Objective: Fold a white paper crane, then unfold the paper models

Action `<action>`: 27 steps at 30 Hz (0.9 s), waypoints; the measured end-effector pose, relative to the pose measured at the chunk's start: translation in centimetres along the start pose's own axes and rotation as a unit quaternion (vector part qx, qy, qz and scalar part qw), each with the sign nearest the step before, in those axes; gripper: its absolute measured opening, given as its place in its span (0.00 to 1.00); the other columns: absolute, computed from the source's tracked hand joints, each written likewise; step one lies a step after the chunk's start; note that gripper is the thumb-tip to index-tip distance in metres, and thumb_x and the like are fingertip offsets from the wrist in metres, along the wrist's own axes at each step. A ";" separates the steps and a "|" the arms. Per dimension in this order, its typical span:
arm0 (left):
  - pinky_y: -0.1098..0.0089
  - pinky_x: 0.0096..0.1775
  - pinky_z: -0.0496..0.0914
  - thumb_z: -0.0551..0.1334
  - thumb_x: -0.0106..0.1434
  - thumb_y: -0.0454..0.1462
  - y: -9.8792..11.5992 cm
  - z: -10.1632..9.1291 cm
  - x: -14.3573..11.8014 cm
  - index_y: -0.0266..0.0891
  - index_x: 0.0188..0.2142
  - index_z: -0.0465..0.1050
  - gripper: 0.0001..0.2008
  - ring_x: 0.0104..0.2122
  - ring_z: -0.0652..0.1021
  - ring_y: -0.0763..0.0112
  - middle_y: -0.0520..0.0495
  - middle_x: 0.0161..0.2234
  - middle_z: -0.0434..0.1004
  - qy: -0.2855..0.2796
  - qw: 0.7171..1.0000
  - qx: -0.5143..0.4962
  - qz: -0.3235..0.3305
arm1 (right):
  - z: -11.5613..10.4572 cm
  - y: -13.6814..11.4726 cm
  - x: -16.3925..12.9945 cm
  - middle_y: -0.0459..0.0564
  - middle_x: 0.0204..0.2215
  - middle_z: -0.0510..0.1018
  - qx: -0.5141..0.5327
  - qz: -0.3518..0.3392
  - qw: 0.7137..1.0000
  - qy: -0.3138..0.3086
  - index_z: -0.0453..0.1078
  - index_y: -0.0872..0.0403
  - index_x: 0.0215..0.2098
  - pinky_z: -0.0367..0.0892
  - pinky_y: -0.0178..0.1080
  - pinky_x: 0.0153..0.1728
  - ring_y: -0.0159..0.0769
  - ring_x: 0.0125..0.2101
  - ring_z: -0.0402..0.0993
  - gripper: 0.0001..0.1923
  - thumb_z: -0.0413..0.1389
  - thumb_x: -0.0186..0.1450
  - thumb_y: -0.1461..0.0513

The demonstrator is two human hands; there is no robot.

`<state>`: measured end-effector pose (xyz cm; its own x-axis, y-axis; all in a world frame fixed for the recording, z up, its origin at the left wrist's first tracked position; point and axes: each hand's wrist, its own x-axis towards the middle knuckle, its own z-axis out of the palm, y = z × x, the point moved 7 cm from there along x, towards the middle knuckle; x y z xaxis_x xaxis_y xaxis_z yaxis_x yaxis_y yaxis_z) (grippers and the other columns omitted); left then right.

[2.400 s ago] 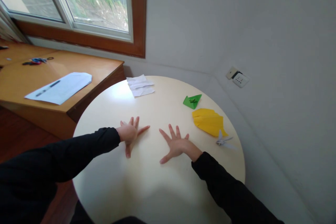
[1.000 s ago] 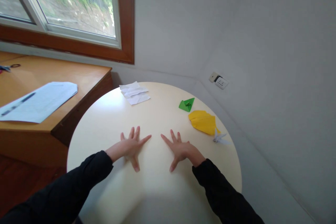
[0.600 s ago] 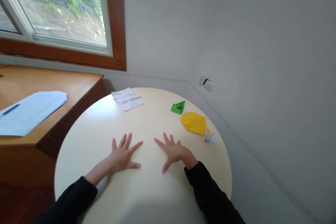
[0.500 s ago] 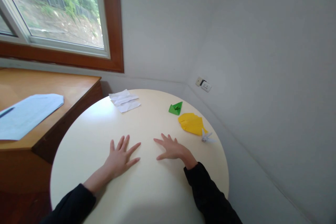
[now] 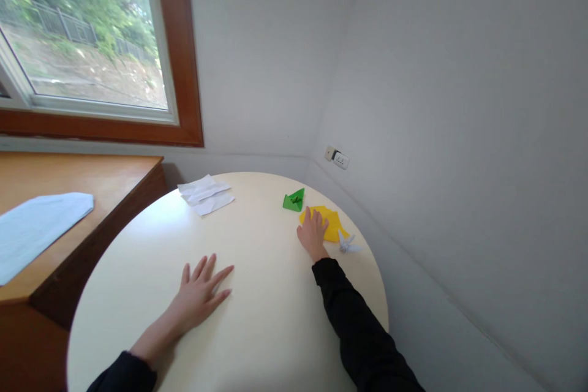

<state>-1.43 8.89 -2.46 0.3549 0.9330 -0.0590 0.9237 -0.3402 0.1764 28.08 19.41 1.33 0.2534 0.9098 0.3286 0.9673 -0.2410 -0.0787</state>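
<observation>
My left hand point(image 5: 198, 291) lies flat on the round cream table point(image 5: 257, 318), fingers spread, holding nothing. My right hand point(image 5: 313, 233) is stretched out to the right, its fingers resting on the near edge of a yellow folded paper point(image 5: 331, 222). A green folded paper triangle point(image 5: 294, 200) sits just beyond the yellow one. A small white paper crane point(image 5: 346, 244) lies right of my right wrist, near the table's edge. Both arms wear black sleeves.
Crumpled white paper sheets point(image 5: 204, 194) lie at the table's far edge. A wooden desk point(image 5: 78, 177) with a pale blue sheet point(image 5: 34, 229) stands to the left under a window point(image 5: 82, 49). Grey walls close in at the back and right, with a wall socket point(image 5: 337, 157).
My right hand has lifted off the table middle and moved right onto the yellow paper. The left hand stayed flat. The view has turned to the right.
</observation>
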 end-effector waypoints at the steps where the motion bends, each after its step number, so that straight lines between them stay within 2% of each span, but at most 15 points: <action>1: 0.43 0.57 0.44 0.48 0.63 0.50 -0.1 0.1 0.0 0.52 0.59 0.56 0.26 0.62 0.48 0.46 0.40 0.64 0.47 0.002 1.000 -0.002 0.002 | 0.1 0.1 0.3 0.65 0.59 0.56 -0.003 -0.002 1.000 0.000 0.45 0.60 0.63 0.38 0.54 0.56 0.52 0.59 0.46 0.33 0.47 0.60 0.66; 5: 0.43 0.57 0.45 0.48 0.63 0.49 -0.2 0.2 0.1 0.51 0.59 0.57 0.25 0.62 0.49 0.46 0.42 0.64 0.48 0.010 1.000 -0.004 0.008 | 0.5 0.4 1.1 0.65 0.55 0.62 -0.001 -0.001 1.000 -0.001 0.44 0.61 0.64 0.33 0.56 0.56 0.53 0.58 0.48 0.34 0.46 0.59 0.68; 11: 0.43 0.57 0.44 0.48 0.63 0.49 0.0 -0.3 0.0 0.50 0.59 0.58 0.25 0.62 0.48 0.47 0.41 0.64 0.48 -0.004 1.000 -0.006 0.005 | 0.8 1.0 1.6 0.64 0.48 0.70 0.014 0.022 1.000 0.002 0.51 0.61 0.61 0.38 0.55 0.54 0.52 0.56 0.52 0.31 0.46 0.59 0.69; 15: 0.43 0.57 0.45 0.49 0.63 0.48 0.0 -0.4 0.0 0.50 0.59 0.58 0.24 0.62 0.49 0.47 0.41 0.63 0.48 0.000 1.000 -0.010 0.009 | 0.5 0.9 1.6 0.64 0.45 0.72 0.015 0.023 1.000 0.011 0.56 0.61 0.58 0.39 0.54 0.52 0.51 0.51 0.58 0.27 0.46 0.60 0.69; 21: 0.43 0.57 0.45 0.51 0.63 0.47 -0.1 -0.2 0.0 0.51 0.58 0.60 0.24 0.62 0.50 0.47 0.42 0.63 0.50 0.013 1.000 -0.006 0.010 | -0.7 -0.2 1.0 0.60 0.44 0.73 0.021 0.005 1.000 0.022 0.56 0.57 0.58 0.41 0.50 0.51 0.48 0.47 0.63 0.26 0.48 0.61 0.67; 27: 0.44 0.58 0.46 0.50 0.63 0.46 0.0 -0.3 -0.2 0.51 0.58 0.60 0.23 0.62 0.52 0.49 0.43 0.63 0.51 0.023 1.000 -0.007 0.018 | -3.7 -1.6 -0.3 0.57 0.43 0.74 0.061 -0.034 0.997 0.041 0.59 0.56 0.56 0.47 0.46 0.50 0.45 0.45 0.65 0.24 0.47 0.61 0.65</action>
<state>-1.58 8.79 -2.12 0.3799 0.9250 -0.0078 0.9085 -0.3715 0.1914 26.47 18.25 4.86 0.1899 0.8908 0.4128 0.9774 -0.1317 -0.1654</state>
